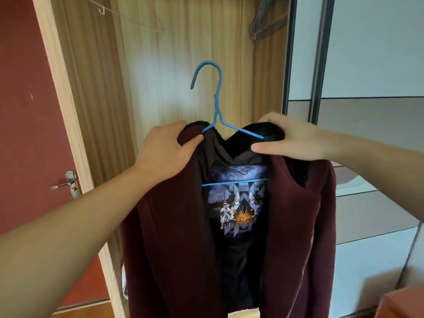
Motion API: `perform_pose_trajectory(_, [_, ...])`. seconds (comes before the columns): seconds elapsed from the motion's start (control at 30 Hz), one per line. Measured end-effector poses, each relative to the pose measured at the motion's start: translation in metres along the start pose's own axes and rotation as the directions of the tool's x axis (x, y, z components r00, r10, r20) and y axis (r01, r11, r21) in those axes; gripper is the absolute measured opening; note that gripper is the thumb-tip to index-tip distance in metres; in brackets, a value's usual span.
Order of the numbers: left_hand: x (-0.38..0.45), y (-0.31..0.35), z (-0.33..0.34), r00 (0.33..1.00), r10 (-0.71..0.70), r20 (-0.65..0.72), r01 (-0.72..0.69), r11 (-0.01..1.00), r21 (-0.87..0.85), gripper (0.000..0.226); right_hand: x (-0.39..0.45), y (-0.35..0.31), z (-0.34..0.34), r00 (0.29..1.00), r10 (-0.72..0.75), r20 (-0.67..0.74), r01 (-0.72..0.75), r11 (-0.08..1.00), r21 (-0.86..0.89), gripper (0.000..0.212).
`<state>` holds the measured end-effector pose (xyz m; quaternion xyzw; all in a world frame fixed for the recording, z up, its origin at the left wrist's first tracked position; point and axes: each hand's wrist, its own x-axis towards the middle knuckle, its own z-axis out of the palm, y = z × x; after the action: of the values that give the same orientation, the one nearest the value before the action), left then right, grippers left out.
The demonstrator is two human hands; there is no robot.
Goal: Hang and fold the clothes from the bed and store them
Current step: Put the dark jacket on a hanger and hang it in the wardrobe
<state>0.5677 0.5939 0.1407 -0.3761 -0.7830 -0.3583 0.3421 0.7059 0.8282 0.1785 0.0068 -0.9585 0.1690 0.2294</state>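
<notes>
Left hand (168, 149): fingers curled over the maroon jacket (169, 237) at its left shoulder, thumb pinching the cloth by the hanger arm
Right hand (291, 138): fingers wrapped over the right shoulder, thumb pressed flat along the front
Jacket: held up before the open wardrobe (160, 53), draped on the blue hanger (216, 104), a black printed shirt (238, 203) inside it
Hook: free, touching no rail
Risk: the open front may slide off one hanger arm if either grip loosens
Risk: the hook may miss the rail, which is out of view
Spare hangers (263, 21): bunched at top right
</notes>
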Motion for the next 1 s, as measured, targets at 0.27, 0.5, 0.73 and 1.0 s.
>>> perform_pose_trajectory(0.27, [-0.018,-0.027,-0.003,0.989,0.114,0.097,-0.116,0.993,0.017,0.015,0.014,-0.025,0.036,0.964,-0.049,0.263,0.022,0.995,0.102,0.010])
perform_pose_trajectory(0.5, [-0.017,-0.061,-0.014,0.998,0.060,0.033,-0.062,0.996,0.057,0.025,0.007,-0.028,0.038,0.937,-0.045,0.347,-0.036,0.974,0.223,0.012])
perform_pose_trajectory(0.73, [-0.017,-0.076,-0.028,0.995,0.089,-0.034,-0.086,0.994,0.066,0.037,-0.028,0.004,0.026,0.730,-0.222,0.646,-0.363,0.676,0.642,0.069])
perform_pose_trajectory(1.0, [-0.015,-0.080,-0.037,0.997,0.071,-0.038,-0.067,0.993,0.099,0.029,-0.041,-0.027,0.052,0.966,-0.171,0.192,0.135,0.974,0.184,0.045])
